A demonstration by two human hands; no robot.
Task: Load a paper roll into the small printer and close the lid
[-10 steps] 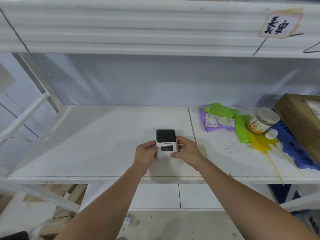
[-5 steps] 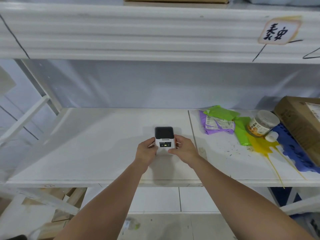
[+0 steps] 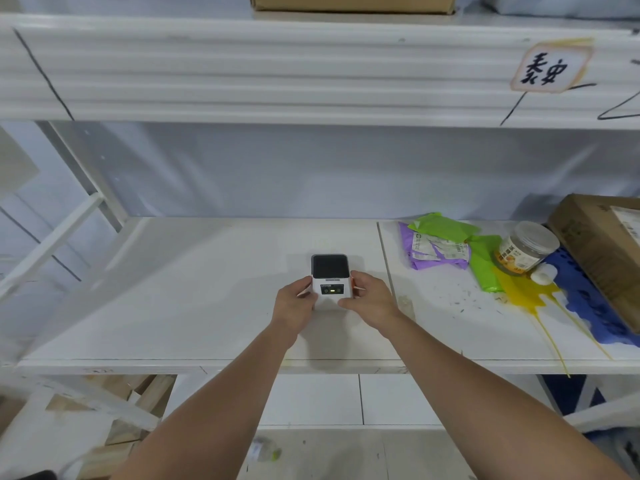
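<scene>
The white shelf (image 3: 173,299) lies bare across the left and centre of the frame, open to a reach from the front edge. At centre, the small printer (image 3: 329,280) is flanked by the left hand (image 3: 294,304) and right hand (image 3: 372,299), closing off both its sides. On the right, green and purple bags (image 3: 446,245), a tipped jar (image 3: 526,249), a white cap (image 3: 543,273) and a cardboard box (image 3: 602,244) crowd the surface. The upper shelf board (image 3: 277,71) limits room overhead.

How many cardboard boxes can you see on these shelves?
2. One cardboard box lies at the far right of the middle shelf, beside the jar. Another box sits on the top shelf, cut off by the frame. More may be out of view.
</scene>
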